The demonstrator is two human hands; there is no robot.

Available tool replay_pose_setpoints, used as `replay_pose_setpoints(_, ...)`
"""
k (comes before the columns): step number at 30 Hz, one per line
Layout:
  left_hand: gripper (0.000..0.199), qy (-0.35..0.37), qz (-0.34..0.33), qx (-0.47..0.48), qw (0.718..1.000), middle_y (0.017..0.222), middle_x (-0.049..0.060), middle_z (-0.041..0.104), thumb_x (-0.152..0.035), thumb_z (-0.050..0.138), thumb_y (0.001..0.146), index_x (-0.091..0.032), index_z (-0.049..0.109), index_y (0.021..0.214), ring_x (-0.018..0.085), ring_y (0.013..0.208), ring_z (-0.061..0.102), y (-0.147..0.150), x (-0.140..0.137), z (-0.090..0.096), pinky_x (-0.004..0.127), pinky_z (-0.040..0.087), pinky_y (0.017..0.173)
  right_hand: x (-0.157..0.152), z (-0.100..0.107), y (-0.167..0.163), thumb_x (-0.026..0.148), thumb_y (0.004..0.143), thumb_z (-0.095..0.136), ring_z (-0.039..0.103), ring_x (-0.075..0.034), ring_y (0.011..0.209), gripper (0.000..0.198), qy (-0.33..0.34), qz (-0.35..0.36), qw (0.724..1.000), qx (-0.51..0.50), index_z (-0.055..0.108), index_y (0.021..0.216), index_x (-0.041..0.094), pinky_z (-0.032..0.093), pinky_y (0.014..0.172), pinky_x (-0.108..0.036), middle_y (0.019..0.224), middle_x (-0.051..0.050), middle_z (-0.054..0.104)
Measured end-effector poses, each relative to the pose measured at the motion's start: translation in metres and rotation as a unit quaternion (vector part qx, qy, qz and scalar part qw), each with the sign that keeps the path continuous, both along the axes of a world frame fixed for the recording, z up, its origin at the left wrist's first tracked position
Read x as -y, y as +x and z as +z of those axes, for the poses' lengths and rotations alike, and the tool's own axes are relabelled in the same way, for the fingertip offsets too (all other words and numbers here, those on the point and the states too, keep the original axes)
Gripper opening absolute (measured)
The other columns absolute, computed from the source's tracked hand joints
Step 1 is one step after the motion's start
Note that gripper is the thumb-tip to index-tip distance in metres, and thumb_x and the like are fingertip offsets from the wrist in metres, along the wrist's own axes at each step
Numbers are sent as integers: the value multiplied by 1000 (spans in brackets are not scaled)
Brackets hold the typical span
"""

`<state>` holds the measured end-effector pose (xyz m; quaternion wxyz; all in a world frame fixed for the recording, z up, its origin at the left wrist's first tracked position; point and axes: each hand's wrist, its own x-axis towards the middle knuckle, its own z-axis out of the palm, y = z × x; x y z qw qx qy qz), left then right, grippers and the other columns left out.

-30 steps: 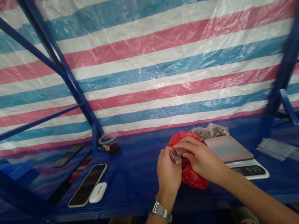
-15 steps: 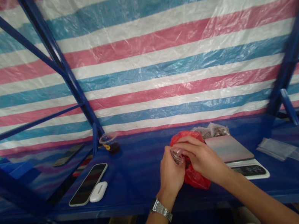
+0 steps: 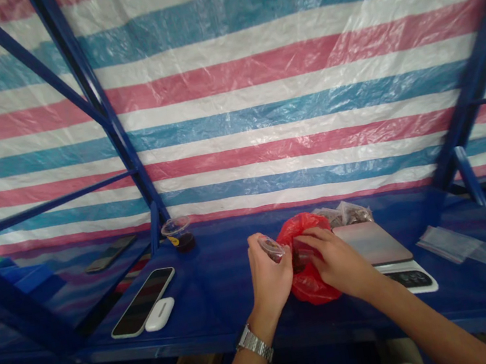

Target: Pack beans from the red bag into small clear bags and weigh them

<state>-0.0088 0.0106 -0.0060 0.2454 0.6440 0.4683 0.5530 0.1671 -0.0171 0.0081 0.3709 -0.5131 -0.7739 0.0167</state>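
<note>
My left hand (image 3: 269,274) is closed around a small clear plastic bag (image 3: 272,248), whose open mouth points up. Just right of it, a red plastic bag (image 3: 315,285) stands on the blue table with its top open. My right hand (image 3: 339,259) reaches over the red bag's mouth from the right. Its fingers are curled together and their tips are down in the opening, so what they grip is hidden. Dark contents show faintly inside the red bag. A kitchen scale (image 3: 373,243) with a metal plate sits close to my right forearm.
Filled clear bags (image 3: 354,212) lie behind the scale. Flat clear bags (image 3: 456,243) lie to its right. On the left are a phone (image 3: 143,303), a white earbud case (image 3: 160,314) and a plastic cup (image 3: 180,236) of dark liquid. Blue frame posts (image 3: 107,118) rise either side.
My left hand has moved a little left with the small clear bag, away from my right hand. My right hand's fingers have shifted over the red bag's mouth, which shows more widely.
</note>
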Motion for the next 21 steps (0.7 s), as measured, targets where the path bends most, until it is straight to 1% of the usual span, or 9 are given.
replay_pose_setpoints(1,39,8,9,-1,1000,105,3,55,-14,67,84,-24,41,112,24,102,57,0,1,2,40,45,96,1,3,-3,7,92,57,66,-29,121,40,11,10,999,-34,73,126,20,50,111,-48,129,-13,71)
replay_pose_setpoints(3,45,26,17,-9,999,114,6,53,-10,67,83,-24,42,117,27,112,52,1,5,5,45,41,104,5,12,-11,19,98,59,68,-26,115,26,23,33,993,-111,74,118,23,53,107,-44,121,-10,74)
replay_pose_setpoints(5,44,45,9,-23,999,118,8,52,-8,63,86,-24,42,120,28,114,50,2,8,6,47,42,104,9,20,-19,25,99,61,72,-24,104,18,5,58,984,-170,74,110,24,56,98,-39,111,-7,77)
replay_pose_setpoints(7,40,66,-6,-38,997,118,8,52,-8,59,90,-24,42,123,27,112,51,4,12,7,47,44,102,12,26,-26,24,97,61,74,-22,93,15,-18,66,975,-210,75,103,24,58,89,-36,102,-4,79)
replay_pose_setpoints(10,42,96,-35,-66,993,122,10,54,-10,57,95,-25,42,131,28,114,52,7,17,9,46,46,103,13,28,-30,26,95,60,75,-23,92,17,-9,48,962,-268,77,98,24,59,88,-36,98,-5,81)
replay_pose_setpoints(13,56,118,-89,-75,986,140,13,51,-10,58,96,-28,38,144,29,132,49,8,21,10,49,44,113,13,30,-29,31,94,63,74,-25,97,18,19,39,953,-301,79,98,25,59,94,-39,102,-6,81)
replay_pose_setpoints(16,70,100,-136,-38,985,151,14,46,-10,60,95,-31,32,156,28,142,46,9,26,12,48,41,119,14,34,-24,35,93,65,75,-25,97,17,24,23,939,-341,78,97,23,60,94,-39,104,-7,81)
replay_pose_setpoints(19,83,71,-155,12,985,154,15,45,-15,67,92,-32,26,162,27,142,50,8,29,15,47,40,122,15,40,-15,44,93,69,77,-24,92,25,37,-11,916,-399,76,101,21,63,86,-37,102,-9,82)
replay_pose_setpoints(21,79,60,-150,35,986,152,14,49,-20,69,93,-30,30,160,27,141,52,8,30,18,47,39,123,15,43,-7,50,91,73,77,-24,86,31,58,-41,902,-426,74,101,21,64,79,-36,98,-9,81)
